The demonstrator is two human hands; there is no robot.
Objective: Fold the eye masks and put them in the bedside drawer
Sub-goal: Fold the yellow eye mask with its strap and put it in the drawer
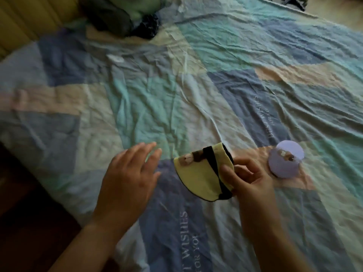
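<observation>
Your left hand hovers flat over the patchwork bedsheet, fingers spread and holding nothing, free to help or to reach onward; just right of it the yellow eye mask is folded in half, your right hand pinching its fold so it stays doubled; further right a lilac eye mask lies on the sheet, seemingly folded too; blur hides its strap, and no drawer shows.

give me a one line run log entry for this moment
right hand pinching folded yellow eye mask | left hand open, empty | purple eye mask folded on bed | drawer unseen
</observation>
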